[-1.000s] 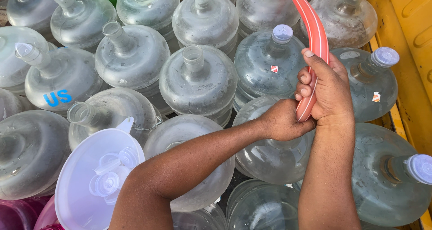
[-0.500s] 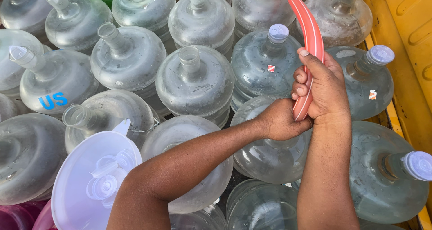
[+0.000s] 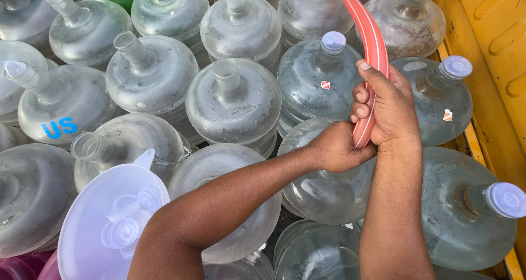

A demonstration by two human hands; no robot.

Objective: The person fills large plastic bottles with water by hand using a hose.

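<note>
Gripped near its end by the right hand (image 3: 386,107) with the left hand (image 3: 337,148) closed just below, the red hose (image 3: 370,50) could be kinked or dropped among the clear water jugs (image 3: 235,102) if the hold slackens.

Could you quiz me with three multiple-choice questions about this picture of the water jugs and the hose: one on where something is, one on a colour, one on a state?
1. Where does the white funnel sit?
A. lower left
B. upper right
C. centre top

2. What colour is the hose in the right hand?
A. blue
B. red-orange with pale stripes
C. black

3. How is the jug in the middle?
A. capped
B. crushed
C. open-necked

Answers:
1 A: it rests among the jugs at the lower left.
2 B: the stripes run along its length.
3 C: its neck shows no cap, unlike the capped jug beside it.
</note>
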